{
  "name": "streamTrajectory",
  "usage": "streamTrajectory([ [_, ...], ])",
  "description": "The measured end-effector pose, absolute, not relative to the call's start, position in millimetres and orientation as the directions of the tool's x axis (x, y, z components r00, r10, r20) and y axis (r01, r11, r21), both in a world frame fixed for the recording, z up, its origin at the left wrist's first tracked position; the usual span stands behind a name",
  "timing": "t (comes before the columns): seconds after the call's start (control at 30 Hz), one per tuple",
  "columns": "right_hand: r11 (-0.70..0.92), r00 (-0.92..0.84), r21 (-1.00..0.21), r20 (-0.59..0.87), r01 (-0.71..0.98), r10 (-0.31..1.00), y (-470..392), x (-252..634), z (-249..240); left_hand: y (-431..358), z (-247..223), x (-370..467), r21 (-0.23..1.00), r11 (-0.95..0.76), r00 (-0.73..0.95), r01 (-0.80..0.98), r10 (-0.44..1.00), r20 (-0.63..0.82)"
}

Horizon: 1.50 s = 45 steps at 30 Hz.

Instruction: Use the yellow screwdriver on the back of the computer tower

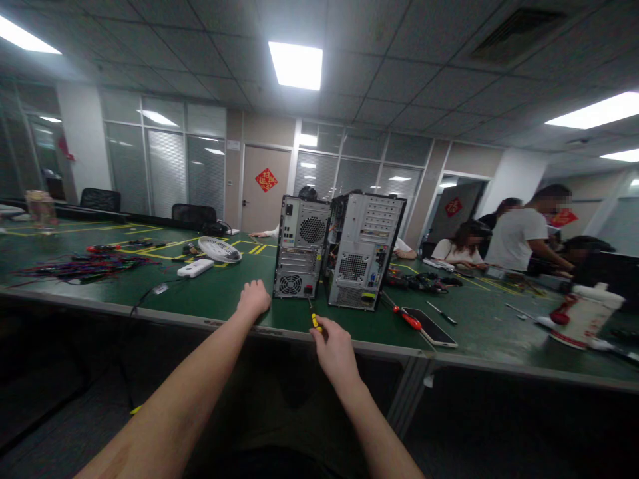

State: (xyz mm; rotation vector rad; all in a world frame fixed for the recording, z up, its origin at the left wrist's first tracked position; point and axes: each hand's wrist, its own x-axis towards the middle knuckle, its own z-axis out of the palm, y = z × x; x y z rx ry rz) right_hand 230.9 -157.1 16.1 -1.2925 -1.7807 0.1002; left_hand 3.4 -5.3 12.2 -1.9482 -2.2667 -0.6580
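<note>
Right hand (333,342), grip closed on the screwdriver (314,320), shaft pointing at the left tower (298,256) near the worktop's (214,293) front edge! Lining up, it seems; next calls for a steady tip. Left hand (254,299) curled alongside, contents hidden.

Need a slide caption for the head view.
Right hand holds a yellow screwdriver near the bottom of the left PC; left hand is beside that PC.

Passage over the green table (254,266) left of two computer towers (347,249), obstacles straight ahead.
</note>
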Motion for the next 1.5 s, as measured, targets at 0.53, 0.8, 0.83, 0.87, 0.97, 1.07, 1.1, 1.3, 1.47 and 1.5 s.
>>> streamTrajectory([
  [0.53, 0.493, -0.097, -0.527, 0.609, 0.692, 0.787, -162.3, 230.6, 20.9, -2.6, 9.9, 2.2, 0.298, 0.077, -0.182, 0.952, 0.921, 0.344],
  [0.8, 0.419, 0.002, -0.552, 0.607, 0.721, 0.795, -158.7, 232.7, 17.0, -1.4, 9.5, 1.7, 0.289, 0.074, -0.177, 0.954, 0.920, 0.349],
  [0.83, 0.430, -0.007, -0.540, 0.617, 0.723, 0.787, -159.5, 232.8, 17.8, -1.1, 9.3, 1.8, 0.289, 0.076, -0.179, 0.954, 0.920, 0.350],
  [0.87, 0.443, -0.021, -0.526, 0.627, 0.726, 0.779, -160.3, 232.9, 18.8, -0.8, 9.1, 1.8, 0.287, 0.078, -0.181, 0.955, 0.919, 0.351],
  [0.97, 0.480, -0.067, -0.496, 0.642, 0.724, 0.764, -161.8, 232.9, 20.4, -0.2, 8.2, 1.8, 0.274, 0.082, -0.181, 0.958, 0.917, 0.356],
  [1.07, 0.470, -0.051, -0.489, 0.651, 0.735, 0.757, -160.5, 233.3, 18.5, -0.2, 8.0, 1.6, 0.273, 0.081, -0.178, 0.959, 0.919, 0.353],
  [1.1, 0.456, -0.039, -0.489, 0.650, 0.744, 0.759, -159.6, 233.6, 17.6, -0.2, 8.0, 1.5, 0.273, 0.081, -0.178, 0.959, 0.918, 0.354],
  [1.3, 0.348, -0.018, -0.474, 0.572, 0.809, 0.820, -159.0, 235.1, 17.8, 0.0, 8.6, 1.3, 0.281, 0.081, -0.180, 0.956, 0.921, 0.347],
  [1.47, 0.371, -0.079, -0.398, 0.586, 0.839, 0.807, -164.3, 235.1, 21.8, -1.8, 11.4, 2.2, 0.280, 0.098, -0.190, 0.955, 0.927, 0.324],
  [1.5, 0.370, -0.089, -0.390, 0.577, 0.843, 0.812, -165.3, 234.9, 22.4, -2.4, 12.1, 2.4, 0.281, 0.101, -0.192, 0.954, 0.928, 0.320],
])
